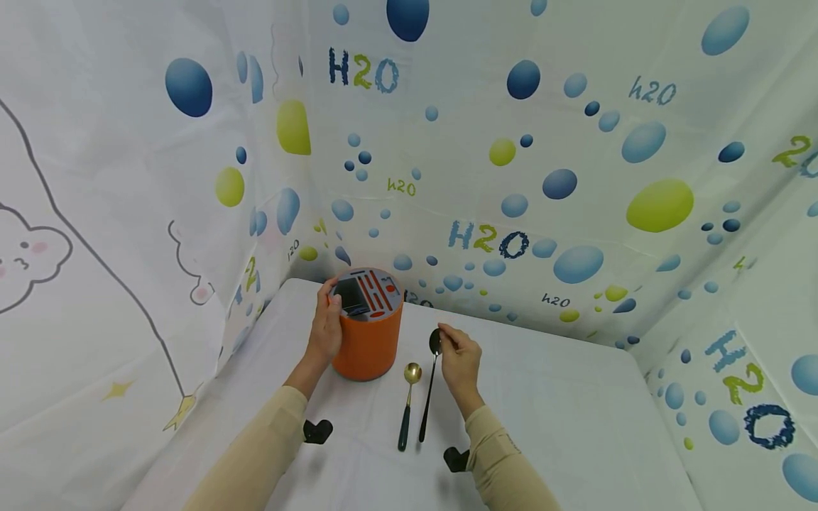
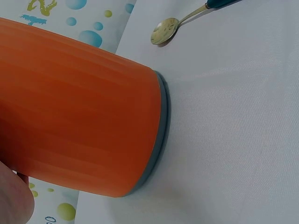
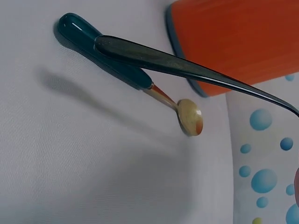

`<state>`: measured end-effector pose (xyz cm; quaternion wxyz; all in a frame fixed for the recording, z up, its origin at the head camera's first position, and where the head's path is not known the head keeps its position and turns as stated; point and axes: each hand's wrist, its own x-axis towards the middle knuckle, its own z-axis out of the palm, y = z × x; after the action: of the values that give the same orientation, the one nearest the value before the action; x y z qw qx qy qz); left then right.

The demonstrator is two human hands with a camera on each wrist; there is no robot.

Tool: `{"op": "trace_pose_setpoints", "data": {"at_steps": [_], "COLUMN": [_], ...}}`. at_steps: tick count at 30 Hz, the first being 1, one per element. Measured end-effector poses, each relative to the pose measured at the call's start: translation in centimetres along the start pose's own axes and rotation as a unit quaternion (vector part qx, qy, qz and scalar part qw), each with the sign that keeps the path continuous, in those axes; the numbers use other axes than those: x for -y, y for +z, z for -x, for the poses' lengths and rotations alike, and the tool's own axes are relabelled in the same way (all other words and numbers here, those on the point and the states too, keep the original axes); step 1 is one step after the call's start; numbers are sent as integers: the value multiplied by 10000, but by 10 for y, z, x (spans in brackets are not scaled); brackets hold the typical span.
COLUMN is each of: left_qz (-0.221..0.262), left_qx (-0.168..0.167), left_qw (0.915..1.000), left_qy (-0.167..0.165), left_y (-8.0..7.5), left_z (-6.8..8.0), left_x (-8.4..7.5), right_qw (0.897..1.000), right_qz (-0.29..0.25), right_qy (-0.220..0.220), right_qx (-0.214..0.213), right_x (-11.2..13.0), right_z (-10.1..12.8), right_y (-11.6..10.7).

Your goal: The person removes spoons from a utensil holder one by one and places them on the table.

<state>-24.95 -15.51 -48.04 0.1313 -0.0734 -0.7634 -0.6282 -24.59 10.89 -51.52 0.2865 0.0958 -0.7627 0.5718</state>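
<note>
An orange cylindrical utensil holder [image 1: 367,344] with a grey slotted top stands upright on the white table. My left hand [image 1: 326,326] grips its left side near the top, with the thumb by the large dark opening. In the left wrist view the orange wall [image 2: 79,112] fills much of the picture, and only part of a finger [image 2: 14,196] shows. My right hand [image 1: 460,358] pinches a long black spoon [image 1: 429,397] at its bowl, the handle pointing back toward me. Beside it a gold spoon [image 1: 412,373] with a dark green handle [image 3: 100,53] lies on the table.
White cloth [image 1: 549,433] covers the table. Behind and at both sides hang sheets printed with bubbles and lettering [image 1: 488,241]. A dark heart-shaped piece [image 1: 317,431] sits by the left cuff, and a similar one [image 1: 456,460] by the right cuff.
</note>
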Motion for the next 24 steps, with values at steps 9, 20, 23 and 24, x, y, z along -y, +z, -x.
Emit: {"op": "trace_pose_setpoints", "data": {"at_steps": [9, 20, 23, 24], "left_qz": [13, 2, -45, -55], "left_qx": [4, -18, -37, -38], "left_qw": [10000, 10000, 10000, 10000], "left_qy": [18, -5, 22, 35], "left_y": [0, 0, 0, 0], "left_z": [1, 1, 1, 1], "left_x": [0, -1, -1, -1], "right_qw": [9999, 9987, 9986, 9985], "right_qz": [-8, 212, 194, 198], "right_qy": [123, 401, 440, 458], "right_qx": [24, 223, 233, 231], "right_x": [-29, -35, -37, -38], "right_z": [3, 7, 8, 9], "right_y": [1, -5, -5, -5]}}
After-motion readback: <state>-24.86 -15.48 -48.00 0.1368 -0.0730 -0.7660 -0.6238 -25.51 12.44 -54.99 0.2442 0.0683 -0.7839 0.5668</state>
